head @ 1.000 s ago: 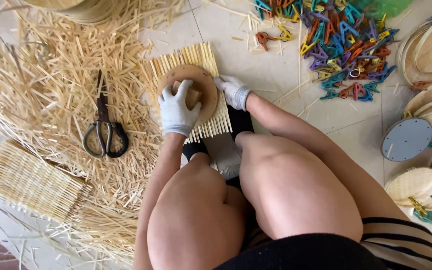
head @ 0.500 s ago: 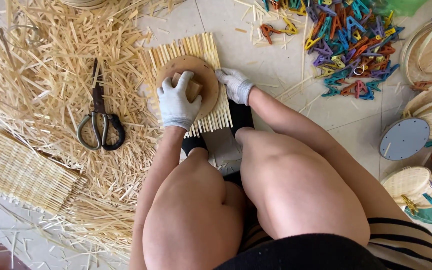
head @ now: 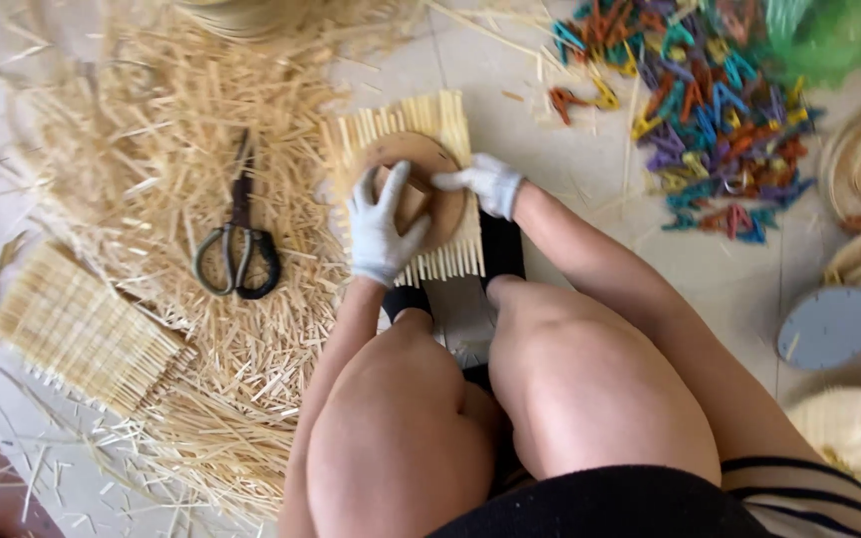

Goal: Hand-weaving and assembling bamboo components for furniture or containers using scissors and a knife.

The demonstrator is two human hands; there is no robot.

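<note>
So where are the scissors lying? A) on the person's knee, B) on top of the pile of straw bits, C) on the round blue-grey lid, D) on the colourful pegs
B: the dark-handled scissors lie on the pile of straw bits, off to the side of the gloved left hand, well away from the colourful pegs and the round blue-grey lid.

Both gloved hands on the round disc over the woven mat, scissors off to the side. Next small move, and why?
Probably press the disc flat and square it on the woven mat. The left hand lies across the disc and the right hand touches its rim, while strip ends stick out past the disc on every side. The scissors lie apart on the straw, out of either hand's grip.
</note>
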